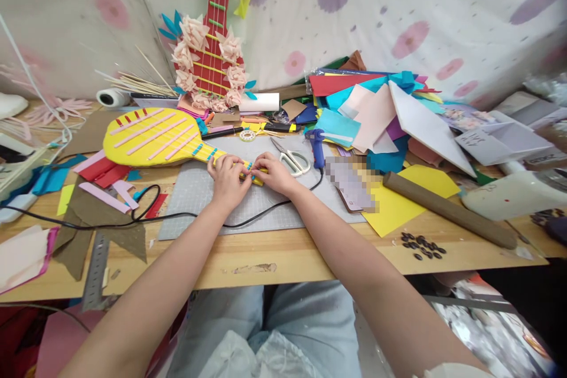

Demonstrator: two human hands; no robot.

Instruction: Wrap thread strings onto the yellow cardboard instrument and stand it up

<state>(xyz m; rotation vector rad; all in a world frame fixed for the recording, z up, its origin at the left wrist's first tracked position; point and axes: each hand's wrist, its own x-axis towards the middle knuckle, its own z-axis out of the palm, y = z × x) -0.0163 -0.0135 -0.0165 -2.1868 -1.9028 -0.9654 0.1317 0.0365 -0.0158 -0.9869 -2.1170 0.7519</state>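
Note:
A yellow paper-craft guitar [148, 137] lies slantwise over the grey cutting mat [186, 195]. Pink strips cross its body, short red strips sit at the far edge, and blue strips cross its neck. My left hand [228, 180] is closed over the neck, thumb and fingertips pressed on it. Right beside it, my right hand [272, 174] pinches at the neck's end, near a blue strip. Whatever small piece its fingertips may hold is hidden. Scissors [296, 160] and a blue glue gun [316, 147] lie close to my right hand.
Behind stands a red craft guitar [210, 62] with paper flowers. Coloured paper [372, 106] is heaped at the back right. A brown roll [447, 209] and dark beads [423, 246] lie to the right. A black cord [186, 214] crosses the mat; a metal ruler [94, 271] lies front left.

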